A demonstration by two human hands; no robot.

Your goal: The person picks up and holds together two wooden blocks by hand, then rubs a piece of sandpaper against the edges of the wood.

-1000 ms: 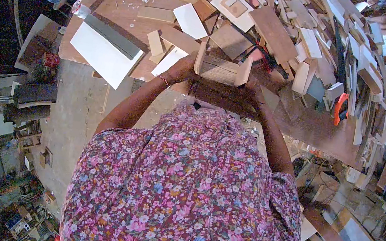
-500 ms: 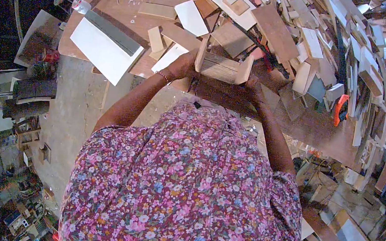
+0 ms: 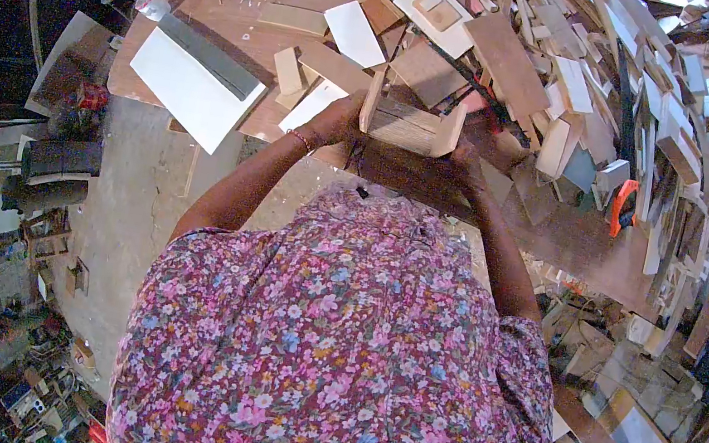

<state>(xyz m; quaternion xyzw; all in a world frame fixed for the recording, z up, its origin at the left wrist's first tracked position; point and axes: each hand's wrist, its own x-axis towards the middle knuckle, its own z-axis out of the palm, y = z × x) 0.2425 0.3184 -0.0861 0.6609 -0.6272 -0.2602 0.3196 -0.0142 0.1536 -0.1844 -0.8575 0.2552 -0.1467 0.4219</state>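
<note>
The left hand is closed on the left end of a wooden piece, its fingers partly hidden behind it, while the right hand grips the lower corner at the other end. The piece, a flat grained panel with a raised wall at each side, is held above the near edge of the counter. Compared with a second ago it is turned slightly, its right wall now leaning further outward at the top (against half a second ago, hardly anything differs). Both hands keep the same hold. Just beyond lie a dark bar and wood offcuts, with a white tile and a panel with a cut-out farther back. Off left, a white board overhangs the counter's edge; well to the right lies an orange handle.
</note>
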